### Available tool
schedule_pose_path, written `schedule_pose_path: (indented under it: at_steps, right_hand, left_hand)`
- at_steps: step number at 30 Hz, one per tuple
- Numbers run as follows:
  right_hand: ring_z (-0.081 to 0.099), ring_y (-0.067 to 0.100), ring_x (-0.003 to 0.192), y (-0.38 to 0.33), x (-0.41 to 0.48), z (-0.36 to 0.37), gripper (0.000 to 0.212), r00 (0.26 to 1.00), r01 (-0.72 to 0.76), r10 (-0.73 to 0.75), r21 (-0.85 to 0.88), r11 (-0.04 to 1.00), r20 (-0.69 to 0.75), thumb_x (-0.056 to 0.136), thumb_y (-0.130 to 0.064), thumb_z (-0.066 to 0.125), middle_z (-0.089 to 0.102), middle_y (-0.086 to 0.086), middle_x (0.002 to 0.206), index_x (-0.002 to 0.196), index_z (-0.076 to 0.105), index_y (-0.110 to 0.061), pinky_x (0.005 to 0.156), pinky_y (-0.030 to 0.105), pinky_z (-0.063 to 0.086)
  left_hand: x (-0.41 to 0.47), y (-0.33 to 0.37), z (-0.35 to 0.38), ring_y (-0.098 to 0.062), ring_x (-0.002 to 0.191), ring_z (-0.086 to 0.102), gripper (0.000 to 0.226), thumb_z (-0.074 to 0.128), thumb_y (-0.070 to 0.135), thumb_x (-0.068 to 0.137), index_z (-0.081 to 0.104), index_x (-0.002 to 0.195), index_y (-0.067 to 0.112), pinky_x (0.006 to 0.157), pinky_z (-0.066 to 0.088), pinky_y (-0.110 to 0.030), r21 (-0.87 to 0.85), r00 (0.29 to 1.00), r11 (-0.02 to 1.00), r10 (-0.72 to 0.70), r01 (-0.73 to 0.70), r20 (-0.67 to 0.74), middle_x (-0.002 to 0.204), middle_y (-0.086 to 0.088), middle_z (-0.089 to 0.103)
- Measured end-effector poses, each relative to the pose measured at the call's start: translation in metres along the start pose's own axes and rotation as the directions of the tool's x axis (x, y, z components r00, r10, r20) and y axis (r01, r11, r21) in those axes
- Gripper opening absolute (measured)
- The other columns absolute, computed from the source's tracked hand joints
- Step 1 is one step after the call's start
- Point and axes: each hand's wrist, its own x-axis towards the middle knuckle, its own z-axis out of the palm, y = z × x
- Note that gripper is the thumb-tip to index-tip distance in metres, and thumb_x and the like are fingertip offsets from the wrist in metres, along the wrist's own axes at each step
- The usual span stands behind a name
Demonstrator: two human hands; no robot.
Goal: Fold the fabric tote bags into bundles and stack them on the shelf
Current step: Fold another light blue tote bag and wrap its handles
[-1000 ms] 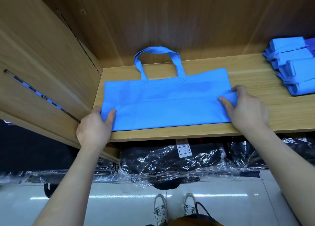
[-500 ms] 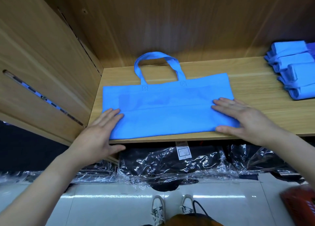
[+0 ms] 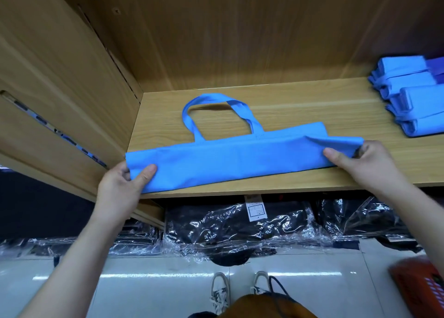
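A light blue fabric tote bag [image 3: 240, 159] lies on the wooden shelf [image 3: 312, 106], folded into a long narrow band near the front edge, its handles [image 3: 216, 111] looping toward the back. My left hand [image 3: 122, 185] pinches the band's left end, thumb on top. My right hand [image 3: 367, 164] pinches the right end, where the fold is lifted a little off the layer below. Several folded blue bundles [image 3: 413, 96] are stacked at the shelf's far right.
A wooden side panel [image 3: 67, 96] closes the shelf on the left and a wooden back wall stands behind. Below the shelf lie black goods in clear plastic wrap [image 3: 240, 229]. A red basket [image 3: 420, 286] sits on the tiled floor at lower right.
Both hands went from pressing flat on the bag to pinching its ends, and the near part has been folded over, leaving a narrower band.
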Motion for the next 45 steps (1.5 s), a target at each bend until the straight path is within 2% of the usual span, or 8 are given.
schedule_pose_path:
  at_steps: [7,15,19,24,28,34,39,45]
  right_hand:
    - [0.063,0.028,0.078,-0.006,0.000,0.035,0.027,0.934,0.035,-0.108,-0.213,0.976,-0.340,0.081,-0.039,0.072,0.066,0.003,0.081,0.096,0.059,-0.021,0.071,0.038,0.048]
    - [0.058,0.042,0.098,-0.014,0.002,0.050,0.055,0.939,-0.098,-0.088,-0.502,0.859,-0.334,0.088,-0.044,0.062,0.063,0.019,0.109,0.131,0.039,-0.018,0.084,0.047,0.042]
    - [0.046,0.037,0.108,-0.016,0.002,0.051,0.058,0.902,-0.044,-0.240,-0.630,0.776,-0.358,0.080,-0.037,0.072,0.044,0.016,0.123,0.129,0.044,-0.025,0.085,0.051,0.039]
    - [0.046,0.036,0.120,-0.041,-0.001,0.082,0.061,0.902,0.257,-0.431,-0.781,0.570,-0.017,0.070,0.005,0.063,0.046,0.015,0.140,0.126,0.057,-0.019,0.087,0.049,0.045]
    - [0.042,0.028,0.136,-0.042,-0.021,0.145,0.049,0.883,0.436,-0.396,-0.754,0.491,0.253,0.085,-0.011,0.059,0.048,0.009,0.145,0.133,0.055,-0.019,0.107,0.051,0.036]
    - [0.000,0.015,0.149,-0.046,-0.004,0.141,0.058,0.903,0.429,-0.241,-0.733,0.528,0.355,0.097,-0.016,0.040,0.014,-0.016,0.160,0.145,0.029,-0.047,0.116,0.050,0.004]
    - [0.026,0.026,0.132,-0.062,0.000,0.149,0.064,0.903,0.425,-0.305,-0.730,0.535,0.302,0.076,-0.007,0.064,0.032,-0.003,0.151,0.125,0.058,-0.048,0.094,0.042,0.022]
    - [0.035,0.017,0.138,-0.074,-0.019,0.153,0.062,0.852,0.498,-0.262,-0.545,0.675,0.454,0.078,-0.025,0.038,0.038,-0.006,0.151,0.140,0.048,-0.028,0.110,0.034,0.035]
  left_hand:
    - [-0.002,-0.005,0.019,-0.041,0.063,0.051,0.043,0.059,0.043,0.092,0.043,0.074,0.008,0.057,0.037,-0.041,0.552,0.956,0.830,0.218,-0.076,-0.197,0.062,-0.013,0.054]
    - [-0.001,-0.002,0.023,-0.043,0.077,0.061,0.040,0.068,0.039,0.086,0.045,0.107,0.013,0.064,0.042,-0.043,0.609,0.936,0.792,0.247,-0.045,-0.252,0.082,-0.015,0.062]
    - [0.004,-0.009,0.022,-0.037,0.089,0.051,0.033,0.072,0.016,0.083,0.062,0.114,0.017,0.076,0.047,-0.046,0.669,0.861,0.664,0.504,-0.333,-0.072,0.098,-0.015,0.051]
    - [0.004,-0.021,0.024,-0.040,0.105,0.054,0.020,0.065,0.003,0.085,0.070,0.098,0.017,0.080,0.049,-0.040,0.576,0.896,0.739,0.443,-0.349,-0.024,0.123,-0.017,0.043]
    - [0.001,-0.017,0.024,-0.035,0.116,0.051,0.024,0.059,0.004,0.086,0.071,0.100,0.020,0.089,0.044,-0.038,0.569,0.927,0.757,0.374,-0.320,0.024,0.136,-0.012,0.049]
    - [-0.016,-0.017,-0.019,-0.015,0.115,0.037,0.083,0.066,0.074,0.051,0.051,0.127,0.044,0.094,0.035,-0.032,0.607,0.852,0.606,0.277,-0.514,0.445,0.137,0.015,0.043]
    - [-0.028,-0.029,-0.022,-0.020,0.091,0.047,0.084,0.071,-0.006,0.060,0.051,0.129,0.037,0.074,0.049,-0.033,0.605,0.769,0.476,0.437,-0.638,0.467,0.105,0.003,0.049]
    - [-0.035,0.000,-0.036,-0.003,0.075,0.040,0.044,0.043,0.018,0.078,0.067,0.114,0.028,0.065,0.032,-0.010,0.422,0.789,0.669,0.475,-0.612,0.390,0.077,0.011,0.043]
